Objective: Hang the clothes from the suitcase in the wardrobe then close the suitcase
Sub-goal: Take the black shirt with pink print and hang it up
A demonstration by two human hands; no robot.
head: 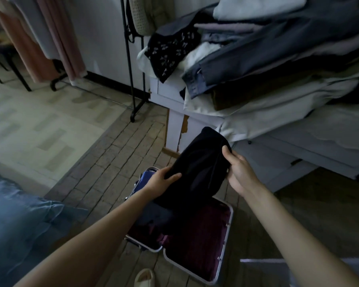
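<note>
Black garment [197,170] in 2 hands' grip

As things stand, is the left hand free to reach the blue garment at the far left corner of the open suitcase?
Probably not yet. The left hand grips the black garment, as does the right hand. The blue garment lies just beside it in the suitcase, uncovered, so nothing blocks the way once the hand lets go.

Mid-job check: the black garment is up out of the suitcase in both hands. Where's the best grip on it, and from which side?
Grip the black garment at its top edge, coming from both sides. It hangs bunched, its lower end draping into the open suitcase. The right hand already pinches the upper right edge; the left hand holds the left fold. Moving the left fingers up toward the top would probably let it hang flat.
</note>
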